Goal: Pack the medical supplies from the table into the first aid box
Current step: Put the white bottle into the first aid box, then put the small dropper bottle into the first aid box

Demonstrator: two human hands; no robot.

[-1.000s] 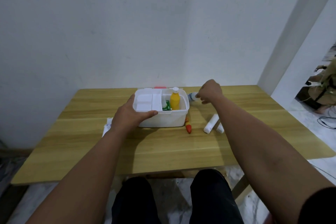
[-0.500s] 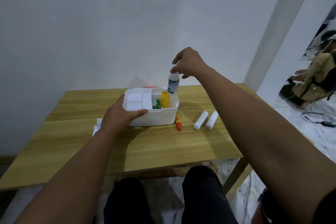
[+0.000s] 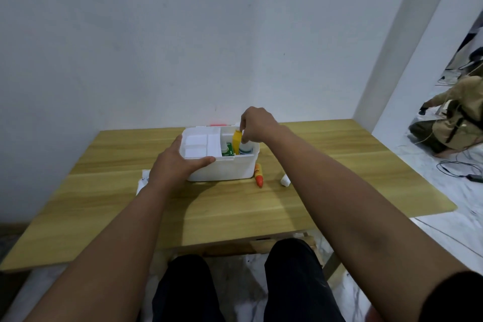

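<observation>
The white first aid box (image 3: 222,168) stands at the middle of the wooden table (image 3: 235,206). My left hand (image 3: 177,162) grips its front left rim beside the white insert tray (image 3: 200,145). Over the box's right compartment, my right hand (image 3: 257,125) holds the top of a white bottle with a blue label (image 3: 246,150), now standing inside next to a yellow bottle (image 3: 237,140) and a green packet (image 3: 229,149). An orange and yellow tube (image 3: 258,174) lies right of the box. The end of a white roll (image 3: 285,180) shows past my right forearm.
A white packet (image 3: 143,180) lies left of the box, partly under my left forearm. A white wall rises behind the table. A seated person (image 3: 456,123) and cables (image 3: 460,172) are on the floor at the right. My dark-trousered knees (image 3: 235,287) are below the table's front edge.
My right hand picked the white bottle off the table behind the box, lifted it above the box, and has lowered it into the right compartment. My left hand stayed on the box.
</observation>
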